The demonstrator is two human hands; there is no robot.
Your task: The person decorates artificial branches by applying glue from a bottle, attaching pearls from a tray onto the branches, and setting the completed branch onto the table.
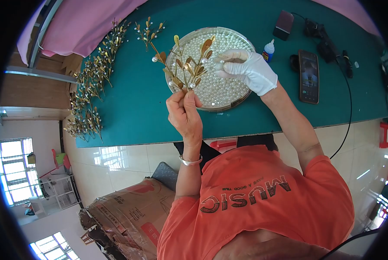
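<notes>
One orange shirt [254, 203], lettered MUSIC, worn by the person, nearest the view. One cardboard box [129, 212], printed, on the floor at the person's left. One bracelet [190, 160], pale, on the left wrist. One counter [142, 123], green-topped, across the front. Hands, two: the left hand [186, 113], bare, thumb and fingers pressed together around a stem; the right hand [248, 71], white-gloved, fingers curled in toward the thumb, though whether a pearl sits between the tips cannot be told. One sprig [187, 68], gold-leaved with white beads, upright in the left grip, in front of the tray's left part and just beside the right fingertips. One round tray [241, 100], shallow, spread with loose pearls [215, 96]. One phone [309, 78], face up, right of the tray. One small bottle [268, 51], blue-labelled, white-tipped, between tray and phone. One group of gold sprigs [90, 93], beaded, along the counter's left side. One dark rectangular box [283, 25], toward the far edge. One pink cloth [90, 26], far left.
</notes>
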